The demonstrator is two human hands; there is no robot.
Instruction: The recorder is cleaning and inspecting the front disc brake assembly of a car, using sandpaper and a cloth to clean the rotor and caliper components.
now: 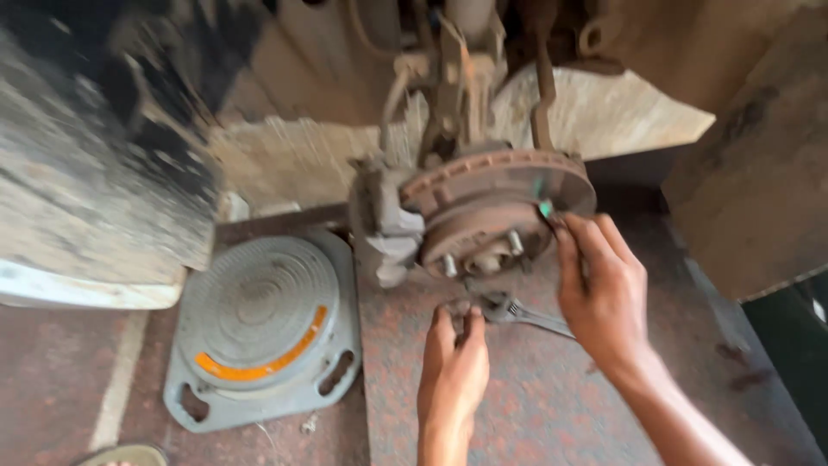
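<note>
A rusty brake disc (509, 181) with wheel studs sits on a car's hub, a grey caliper (385, 233) at its left. My right hand (598, 289) is raised to the disc's lower right edge, fingers pinching a small green-tipped thing (545, 208) against it; what it is stays blurred. My left hand (453, 367) reaches down to the floor, fingertips closed by the head of a metal wrench (517, 312) lying under the hub. Whether it grips the wrench or a small part beside it is unclear.
A grey round turntable plate (259, 328) with an orange band lies on the speckled floor at left. The car's dirty body panel (86, 173) overhangs at far left. Suspension parts (457, 78) rise behind the hub. A dark wall (759, 155) stands right.
</note>
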